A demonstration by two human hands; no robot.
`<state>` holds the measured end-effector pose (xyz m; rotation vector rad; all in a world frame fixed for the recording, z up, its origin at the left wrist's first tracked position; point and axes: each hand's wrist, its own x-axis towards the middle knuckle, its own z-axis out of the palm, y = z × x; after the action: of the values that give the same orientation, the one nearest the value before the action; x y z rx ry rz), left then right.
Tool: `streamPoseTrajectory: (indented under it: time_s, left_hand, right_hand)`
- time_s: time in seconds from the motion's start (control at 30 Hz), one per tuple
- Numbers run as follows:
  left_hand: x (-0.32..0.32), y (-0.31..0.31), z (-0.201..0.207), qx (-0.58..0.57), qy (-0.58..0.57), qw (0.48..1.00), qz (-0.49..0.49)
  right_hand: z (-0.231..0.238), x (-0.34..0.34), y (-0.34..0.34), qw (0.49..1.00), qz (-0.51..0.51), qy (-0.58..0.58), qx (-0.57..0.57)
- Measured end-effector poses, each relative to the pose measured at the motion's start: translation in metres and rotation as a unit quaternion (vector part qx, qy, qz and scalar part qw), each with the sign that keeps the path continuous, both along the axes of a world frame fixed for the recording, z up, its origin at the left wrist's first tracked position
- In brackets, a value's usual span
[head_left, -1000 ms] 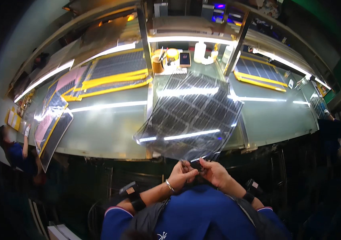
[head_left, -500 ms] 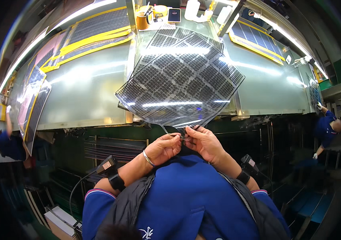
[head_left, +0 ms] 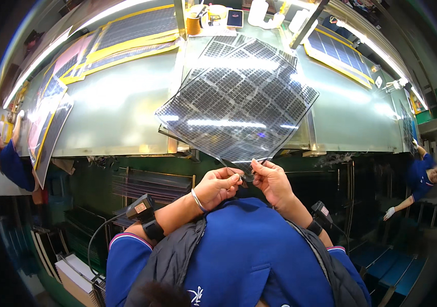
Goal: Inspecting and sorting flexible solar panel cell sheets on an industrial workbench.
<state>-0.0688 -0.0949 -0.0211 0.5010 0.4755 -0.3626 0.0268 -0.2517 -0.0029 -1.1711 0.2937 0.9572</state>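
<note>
A dark sheet patterned with small solar-cell-like grids (head_left: 244, 97) lies on the bench with its near corner hanging over the edge toward me. Under it, another gridded sheet (head_left: 218, 46) shows at the far side. My left hand (head_left: 217, 188) is closed in a pinch beside that near corner, on a small dark piece (head_left: 244, 180) whose kind I cannot make out. Thumb and fingers of my right hand (head_left: 273, 183) are pinched together at the corner of the sheet. Exactly where the corner ends is hidden between the fingers.
Yellow-edged panels (head_left: 131, 30) lie at the bench's far left, another (head_left: 338, 53) at the right. A brown cup (head_left: 194, 25) and white bottles (head_left: 258, 13) stand at the back. Co-workers (head_left: 13, 158) (head_left: 423, 176) are at both sides. Racked panels (head_left: 141, 185) sit below the bench.
The view has shifted slightly, so the bench appears further right. My hands have drawn a little apart at the corner, with the left turned. The right-hand co-worker's lower arm has stretched outward.
</note>
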Motion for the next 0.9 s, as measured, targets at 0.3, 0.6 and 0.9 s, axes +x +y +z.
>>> streamPoseTrajectory:
  time_s: [0.3, 0.6, 0.9]
  left_hand:
    - [0.003, 0.001, -0.032, -0.262, 0.022, 0.965, 0.011]
    - [0.014, -0.007, -0.007, -0.008, 0.006, 0.995, 0.094]
    - [0.02, 0.031, -0.022, 0.046, 0.103, 0.967, 0.229]
  right_hand:
    - [-0.009, -0.003, -0.009, 0.992, -0.015, 0.112, 0.058]
    - [0.012, -0.009, -0.001, 0.995, 0.061, 0.071, 0.032]
    - [0.002, 0.008, -0.016, 0.963, 0.14, 0.193, 0.126]
